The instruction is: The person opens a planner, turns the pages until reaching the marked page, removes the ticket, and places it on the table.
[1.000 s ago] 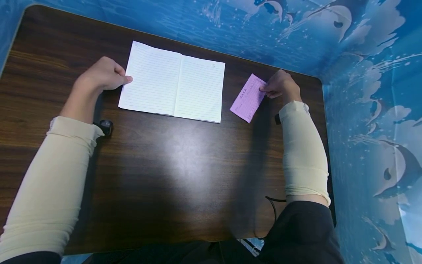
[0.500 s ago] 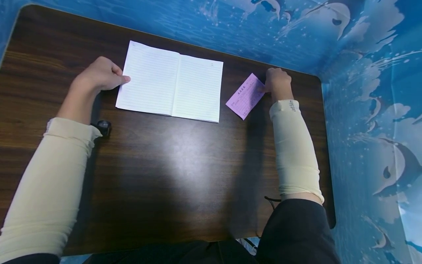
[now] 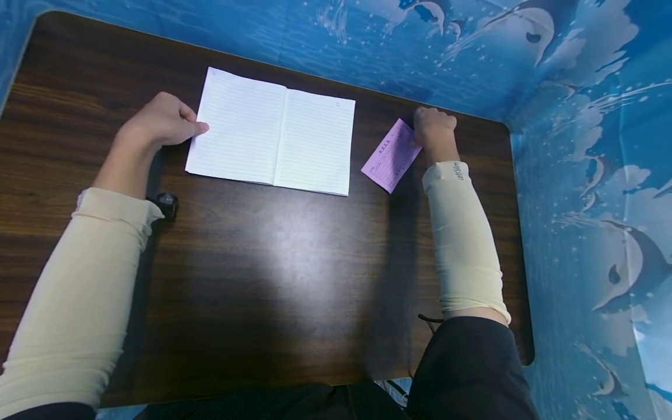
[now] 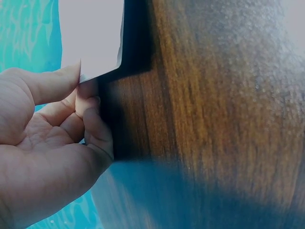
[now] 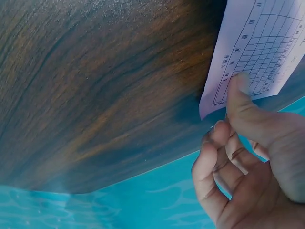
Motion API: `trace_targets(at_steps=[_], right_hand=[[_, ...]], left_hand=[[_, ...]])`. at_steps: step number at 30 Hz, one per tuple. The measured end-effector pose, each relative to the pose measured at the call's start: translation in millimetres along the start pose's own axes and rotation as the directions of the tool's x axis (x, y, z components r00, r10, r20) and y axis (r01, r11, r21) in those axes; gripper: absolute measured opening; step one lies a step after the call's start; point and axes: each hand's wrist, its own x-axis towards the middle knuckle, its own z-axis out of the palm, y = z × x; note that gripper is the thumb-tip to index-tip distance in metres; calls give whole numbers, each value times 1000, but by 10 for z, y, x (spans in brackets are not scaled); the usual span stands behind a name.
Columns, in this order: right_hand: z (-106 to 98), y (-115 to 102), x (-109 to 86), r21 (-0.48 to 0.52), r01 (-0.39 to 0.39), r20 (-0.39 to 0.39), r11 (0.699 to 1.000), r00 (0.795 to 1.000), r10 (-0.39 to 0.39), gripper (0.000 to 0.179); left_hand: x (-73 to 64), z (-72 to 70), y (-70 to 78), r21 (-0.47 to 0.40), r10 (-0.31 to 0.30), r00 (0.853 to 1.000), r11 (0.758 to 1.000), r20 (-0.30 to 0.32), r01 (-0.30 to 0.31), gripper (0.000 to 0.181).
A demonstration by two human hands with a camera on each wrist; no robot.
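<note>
A lined notebook lies spread at its middle, its visible pages blank. At its left edge, my left hand pinches the pages between thumb and fingers; the left wrist view shows the thumb on top of the white notebook and curled fingers beneath. To the right of the notebook is a pink printed slip, tilted, partly in shadow. My right hand grips its right edge. In the right wrist view the thumb presses on the slip's printed grid, with the fingers behind it.
Both things are over a dark wooden table. A blue dolphin-print curtain runs along the table's back and right side. A black cable shows near the right forearm. A black wrist strap sits at the left wrist.
My right hand has shifted left and turned, keeping its hold on the pink slip, which has moved slightly left. The left hand and notebook have barely moved.
</note>
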Motion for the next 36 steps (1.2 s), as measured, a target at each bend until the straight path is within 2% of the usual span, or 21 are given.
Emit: trace_targets(at_steps=[8,13,17,21,26,29,33,36], right_hand=[[-18,-35,-30,43,13,-23,999,1000,-12,74],[-35,-25,-63,98,-13,-16,995,1000,14,59],[-38,-68,-84,206,-25,-46,978,998,35,40],[-59,-158,-110,318,17,-100,948,995,16,39],[-106,-338,-97,424,74,-125,903,992,-22,44],[-130,-465,-95,510,102,-115,854,992,-50,46],[-140,-641,-87,625,122,-92,771,992,-82,46],[-138,-767,-70,671,133,-102,729,991,-87,42]], left_hand=[[-16,-13,2,2,11,1000,1000,5,-11,39],[-28,-15,10,6,-5,1000,1000,14,5,37],[-14,-9,-7,1,5,1000,1000,13,-5,36],[-19,-4,-19,0,12,1000,1000,4,-12,36],[-22,0,-15,7,7,1000,1000,0,-7,36],[-15,-3,-13,6,-5,1000,1000,9,5,37],[0,-2,-13,6,-5,1000,1000,6,5,36],[8,2,-7,9,5,1000,1000,-9,-5,35]])
